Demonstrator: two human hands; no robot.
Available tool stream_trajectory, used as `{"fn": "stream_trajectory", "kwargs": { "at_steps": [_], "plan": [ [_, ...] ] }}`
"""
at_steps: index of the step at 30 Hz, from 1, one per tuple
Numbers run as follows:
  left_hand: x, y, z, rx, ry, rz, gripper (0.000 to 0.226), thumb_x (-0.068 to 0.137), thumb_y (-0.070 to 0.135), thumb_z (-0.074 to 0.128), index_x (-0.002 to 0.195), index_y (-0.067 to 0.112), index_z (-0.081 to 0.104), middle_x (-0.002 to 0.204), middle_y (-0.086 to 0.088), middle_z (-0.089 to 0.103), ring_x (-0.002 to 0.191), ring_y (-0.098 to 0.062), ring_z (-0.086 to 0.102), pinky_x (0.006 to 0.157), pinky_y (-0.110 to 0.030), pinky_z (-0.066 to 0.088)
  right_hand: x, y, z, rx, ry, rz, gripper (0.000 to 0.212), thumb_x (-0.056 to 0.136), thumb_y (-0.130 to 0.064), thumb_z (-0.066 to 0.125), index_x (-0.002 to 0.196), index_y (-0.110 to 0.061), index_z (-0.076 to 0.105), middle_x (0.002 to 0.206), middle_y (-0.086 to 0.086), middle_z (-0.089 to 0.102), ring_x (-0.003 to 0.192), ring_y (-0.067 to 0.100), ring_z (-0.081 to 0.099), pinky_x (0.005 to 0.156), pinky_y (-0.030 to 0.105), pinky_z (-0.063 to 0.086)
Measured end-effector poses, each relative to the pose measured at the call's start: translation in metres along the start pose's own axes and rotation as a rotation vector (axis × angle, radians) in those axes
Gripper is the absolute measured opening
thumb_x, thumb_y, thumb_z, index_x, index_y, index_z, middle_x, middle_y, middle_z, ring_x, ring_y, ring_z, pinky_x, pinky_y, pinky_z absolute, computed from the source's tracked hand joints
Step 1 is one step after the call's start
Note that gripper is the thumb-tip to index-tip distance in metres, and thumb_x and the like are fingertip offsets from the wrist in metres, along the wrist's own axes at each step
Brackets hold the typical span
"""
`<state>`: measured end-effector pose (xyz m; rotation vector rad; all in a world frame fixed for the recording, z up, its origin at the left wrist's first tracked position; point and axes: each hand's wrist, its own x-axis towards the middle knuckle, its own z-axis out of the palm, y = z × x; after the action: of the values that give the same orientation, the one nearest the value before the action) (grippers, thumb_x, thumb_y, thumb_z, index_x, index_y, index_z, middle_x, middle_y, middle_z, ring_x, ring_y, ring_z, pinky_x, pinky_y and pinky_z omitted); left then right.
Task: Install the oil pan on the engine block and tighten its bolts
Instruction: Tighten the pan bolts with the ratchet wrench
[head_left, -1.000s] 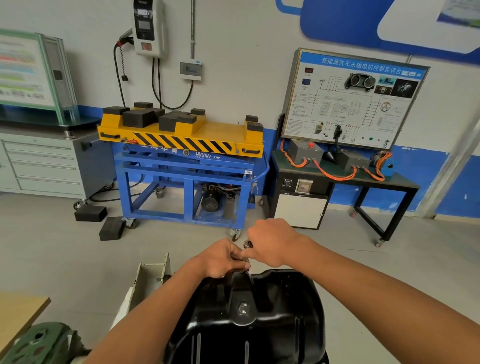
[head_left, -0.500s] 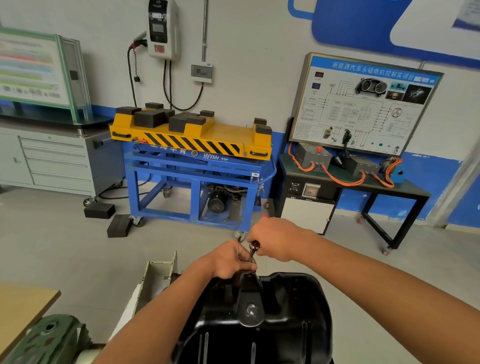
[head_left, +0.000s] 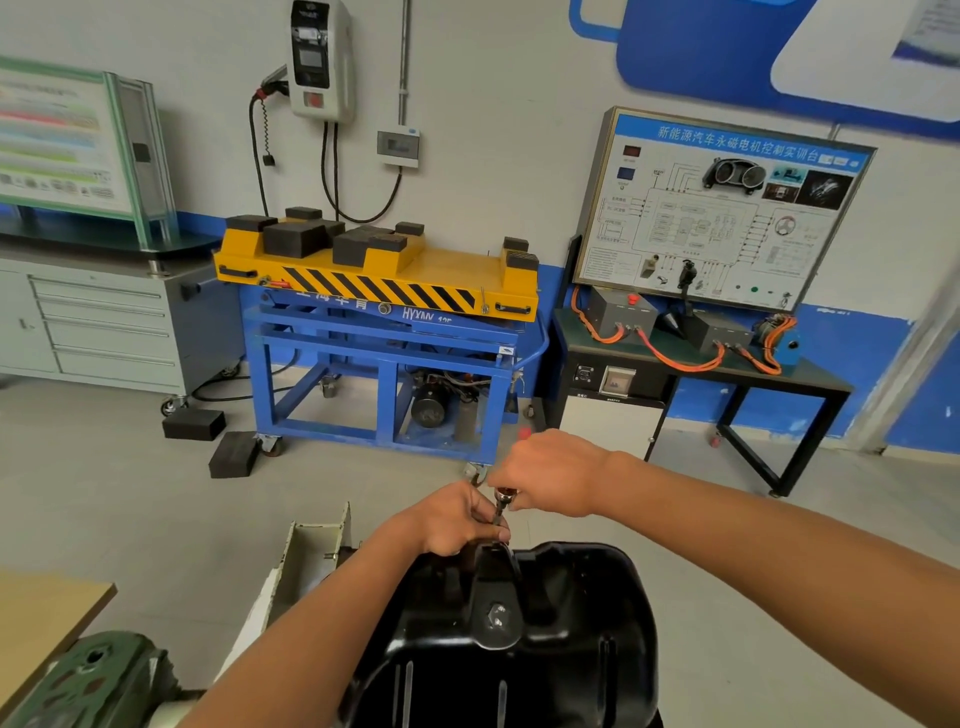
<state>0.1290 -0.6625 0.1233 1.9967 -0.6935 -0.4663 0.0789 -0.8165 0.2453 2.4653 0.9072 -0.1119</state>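
A glossy black oil pan (head_left: 566, 644) fills the bottom centre of the head view, its far rim under my hands. My right hand (head_left: 553, 480) grips the handle of a driver tool (head_left: 501, 501) that stands nearly upright over the pan's far edge; a red tip of the handle shows above the fist. My left hand (head_left: 457, 517) pinches the tool's metal shaft just above the rim. The bolt under the tool is hidden by my fingers. The engine block beneath the pan is mostly out of sight.
A white metal stand frame (head_left: 306, 561) rises left of the pan. A green machine part (head_left: 88, 686) and a wooden tabletop corner (head_left: 47, 608) sit at the bottom left. Across the floor stand a blue cart with a yellow top (head_left: 379, 291), a grey drawer cabinet (head_left: 104, 327) and a training bench (head_left: 701, 358).
My right hand has lifted slightly above the left, and the driver's shaft now shows between them. The camera view has tilted a little; the pan stays in place.
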Motion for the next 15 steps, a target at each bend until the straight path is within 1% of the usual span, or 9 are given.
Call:
{"fn": "stream_trajectory", "kwargs": {
  "at_steps": [2, 3, 5, 7, 9, 10, 11, 13, 15],
  "plan": [
    [0.0, -0.001, 0.0, -0.003, 0.005, -0.001, 0.013, 0.089, 0.013, 0.075, 0.097, 0.003, 0.078, 0.083, 0.002, 0.074, 0.075, -0.003, 0.064, 0.079, -0.018, 0.051, -0.002, -0.005, -0.004, 0.007, -0.024, 0.07, 0.03, 0.101, -0.041, 0.053, 0.094, -0.013, 0.061, 0.068, -0.002, 0.036, 0.069, 0.025, 0.045, 0.06, 0.036, 0.034],
    [0.0, -0.001, 0.0, -0.002, 0.009, 0.002, 0.013, 0.089, 0.013, 0.075, 0.097, 0.004, 0.079, 0.083, 0.002, 0.075, 0.076, -0.003, 0.064, 0.08, -0.018, 0.051, -0.003, -0.008, -0.005, 0.038, -0.032, 0.101, 0.034, 0.101, -0.043, 0.052, 0.087, -0.013, 0.06, 0.067, -0.002, 0.034, 0.066, 0.025, 0.044, 0.06, 0.036, 0.036],
    [0.001, -0.002, 0.0, -0.004, 0.01, 0.006, 0.011, 0.089, 0.013, 0.075, 0.097, 0.006, 0.079, 0.086, 0.001, 0.076, 0.078, -0.003, 0.066, 0.083, -0.018, 0.052, -0.003, -0.012, -0.004, 0.156, -0.044, 0.177, 0.042, 0.101, -0.042, 0.054, 0.07, -0.014, 0.048, 0.068, 0.0, 0.035, 0.058, 0.021, 0.039, 0.06, 0.035, 0.035],
    [0.001, -0.002, 0.001, -0.004, 0.008, 0.006, 0.009, 0.089, 0.013, 0.075, 0.095, 0.007, 0.079, 0.087, 0.0, 0.076, 0.078, -0.001, 0.067, 0.083, -0.017, 0.051, -0.001, -0.019, -0.003, 0.243, -0.047, 0.274, 0.046, 0.099, -0.039, 0.058, 0.064, -0.017, 0.038, 0.07, 0.0, 0.035, 0.057, 0.018, 0.037, 0.06, 0.035, 0.034],
    [0.001, -0.001, 0.002, 0.0, 0.014, 0.004, 0.009, 0.088, 0.012, 0.076, 0.094, 0.006, 0.079, 0.089, -0.002, 0.077, 0.078, -0.001, 0.067, 0.083, -0.019, 0.051, 0.005, -0.027, 0.0, 0.298, -0.038, 0.377, 0.041, 0.097, -0.031, 0.062, 0.067, -0.016, 0.04, 0.072, 0.0, 0.034, 0.063, 0.022, 0.044, 0.061, 0.035, 0.037],
    [0.001, 0.0, 0.002, 0.004, 0.018, 0.005, 0.01, 0.088, 0.012, 0.076, 0.095, 0.006, 0.079, 0.091, -0.003, 0.077, 0.08, -0.003, 0.068, 0.084, -0.02, 0.052, 0.008, -0.031, 0.0, 0.326, -0.035, 0.424, 0.036, 0.096, -0.026, 0.063, 0.069, -0.014, 0.042, 0.072, 0.001, 0.036, 0.064, 0.023, 0.048, 0.058, 0.034, 0.038],
    [0.001, 0.0, 0.002, 0.007, 0.018, 0.004, 0.009, 0.088, 0.011, 0.076, 0.094, 0.006, 0.079, 0.091, -0.003, 0.077, 0.081, -0.005, 0.068, 0.084, -0.02, 0.053, 0.011, -0.034, 0.001, 0.36, -0.035, 0.464, 0.032, 0.093, -0.021, 0.065, 0.07, -0.013, 0.044, 0.07, 0.001, 0.041, 0.061, 0.023, 0.052, 0.053, 0.031, 0.039],
    [0.0, 0.001, 0.002, 0.01, 0.014, -0.002, 0.005, 0.088, 0.01, 0.075, 0.087, 0.013, 0.079, 0.084, 0.002, 0.076, 0.073, -0.001, 0.066, 0.076, -0.016, 0.049, 0.017, -0.037, -0.002, 0.446, -0.055, 0.525, 0.027, 0.09, -0.015, 0.065, 0.071, -0.012, 0.047, 0.061, 0.002, 0.051, 0.049, 0.018, 0.057, 0.043, 0.026, 0.038],
    [0.0, 0.0, 0.001, 0.012, 0.007, -0.008, 0.013, 0.089, 0.01, 0.075, 0.08, 0.019, 0.077, 0.071, 0.012, 0.073, 0.062, 0.006, 0.061, 0.067, -0.01, 0.044, 0.02, -0.038, -0.005, 0.484, -0.063, 0.543, 0.028, 0.09, -0.012, 0.065, 0.071, -0.012, 0.045, 0.062, 0.004, 0.052, 0.046, 0.017, 0.058, 0.044, 0.027, 0.045]
  ]
}}
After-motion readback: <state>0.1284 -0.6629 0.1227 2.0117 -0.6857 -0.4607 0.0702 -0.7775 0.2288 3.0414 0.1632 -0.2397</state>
